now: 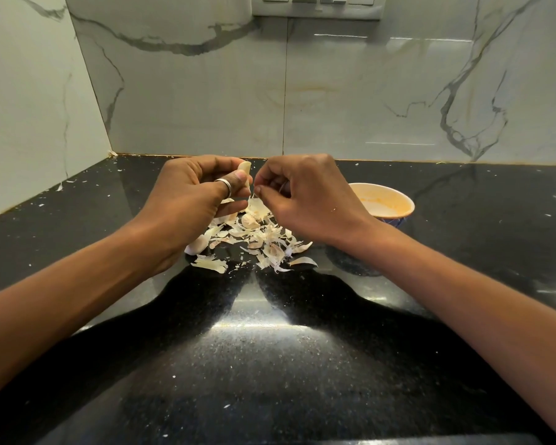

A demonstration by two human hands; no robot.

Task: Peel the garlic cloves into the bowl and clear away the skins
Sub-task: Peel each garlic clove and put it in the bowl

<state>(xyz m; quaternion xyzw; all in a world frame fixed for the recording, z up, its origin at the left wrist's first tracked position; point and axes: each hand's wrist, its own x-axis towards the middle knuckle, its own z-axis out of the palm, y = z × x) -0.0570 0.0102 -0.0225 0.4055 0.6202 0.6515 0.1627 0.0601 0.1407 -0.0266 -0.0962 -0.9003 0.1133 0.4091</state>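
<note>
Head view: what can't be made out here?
All head view.
Bowl: part sits behind the right hand; contents unclear.
Garlic clove: mostly covered by the left hand's fingers; peeled extent unclear.
Right grip: pinched skin sliver too small to trace.
Skin pile: cloves within uncountable.
Switch panel: cut by top edge.

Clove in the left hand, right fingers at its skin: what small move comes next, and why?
Probably the right hand pulls away to strip the skin it pinches off the clove the left hand holds; a strip hangs from its lower end.
</note>
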